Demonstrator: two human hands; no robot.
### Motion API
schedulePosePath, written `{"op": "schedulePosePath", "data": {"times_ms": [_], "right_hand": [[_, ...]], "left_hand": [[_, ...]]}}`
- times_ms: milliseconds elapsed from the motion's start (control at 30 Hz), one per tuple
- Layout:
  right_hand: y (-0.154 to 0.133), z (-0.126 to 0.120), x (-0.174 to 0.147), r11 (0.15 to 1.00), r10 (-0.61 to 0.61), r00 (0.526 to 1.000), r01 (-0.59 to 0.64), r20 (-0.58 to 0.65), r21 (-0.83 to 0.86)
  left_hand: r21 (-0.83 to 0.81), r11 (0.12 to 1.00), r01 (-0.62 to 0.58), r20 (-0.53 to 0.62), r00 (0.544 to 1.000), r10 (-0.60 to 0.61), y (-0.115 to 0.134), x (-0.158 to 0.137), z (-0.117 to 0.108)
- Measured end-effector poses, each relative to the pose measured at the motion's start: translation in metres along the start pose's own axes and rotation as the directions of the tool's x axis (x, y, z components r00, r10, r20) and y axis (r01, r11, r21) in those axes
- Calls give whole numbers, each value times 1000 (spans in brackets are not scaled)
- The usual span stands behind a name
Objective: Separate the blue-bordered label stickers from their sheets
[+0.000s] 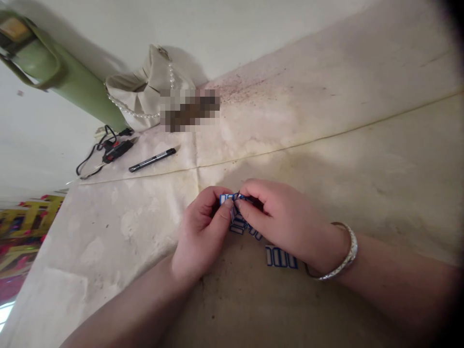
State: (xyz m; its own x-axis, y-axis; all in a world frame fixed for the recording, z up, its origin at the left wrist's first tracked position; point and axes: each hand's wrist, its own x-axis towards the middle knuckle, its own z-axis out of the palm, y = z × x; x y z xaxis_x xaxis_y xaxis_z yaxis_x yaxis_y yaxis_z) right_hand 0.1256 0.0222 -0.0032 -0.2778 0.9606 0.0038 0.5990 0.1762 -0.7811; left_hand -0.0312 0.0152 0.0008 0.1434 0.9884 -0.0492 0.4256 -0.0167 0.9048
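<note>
My left hand and my right hand meet over the middle of the table. Between their thumbs and fingers are small white label stickers with blue borders, some of them bunched and hanging below the fingertips. Both hands are closed in a pinch, the left at the sheet's left end, the right at its upper edge. The fingertips partly hide where the labels are gripped. Under my right palm, a separate strip of blue-bordered labels lies on the table. A patterned silver bangle circles my right wrist.
A pale, stained cloth covers the table. Toward the back left lie a black marker and a black glue gun with its cord. Behind them stand a cream handbag with a pearl strap and a tall green bottle.
</note>
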Motion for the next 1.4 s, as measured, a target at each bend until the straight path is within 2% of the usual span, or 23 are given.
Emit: {"op": "schedulePosePath", "data": {"times_ms": [1400], "right_hand": [[1,1,1,1000,-3,1000,3,-19,1]], "left_hand": [[28,999,-17,4,1000,16,-1,-1,0]]}}
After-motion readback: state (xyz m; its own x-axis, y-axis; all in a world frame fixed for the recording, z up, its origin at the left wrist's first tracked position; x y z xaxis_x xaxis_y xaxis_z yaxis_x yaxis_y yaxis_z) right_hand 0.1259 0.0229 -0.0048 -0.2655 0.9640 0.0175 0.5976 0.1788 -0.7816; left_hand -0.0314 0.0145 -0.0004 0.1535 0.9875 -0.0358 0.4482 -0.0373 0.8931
